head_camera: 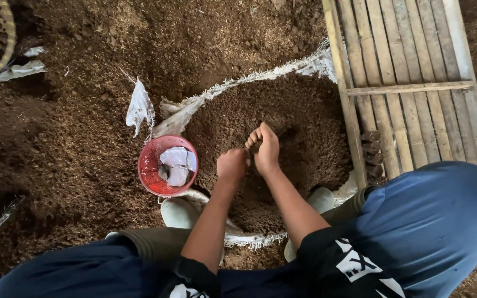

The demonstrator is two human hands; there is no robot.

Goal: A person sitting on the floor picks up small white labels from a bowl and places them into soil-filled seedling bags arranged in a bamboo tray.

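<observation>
Crouching over a mound of dark brown crumbly soil [282, 116] heaped on a frayed white woven sack [216, 91], the person works both hands just above its near slope. The left hand [232, 164] is closed in a fist, apparently around a small packed lump of soil. The right hand [264, 148], touching the left, curls its fingers around a dark clump. To do this well, I judge, the pressing should stay firm and even, so the lump holds together. Left of the mound sits a round red plastic basket [151, 165] holding pale wrappers. Right of the mound lies a slatted bamboo tray [409, 83] with dark filled pieces [372, 152] at its near corner.
</observation>
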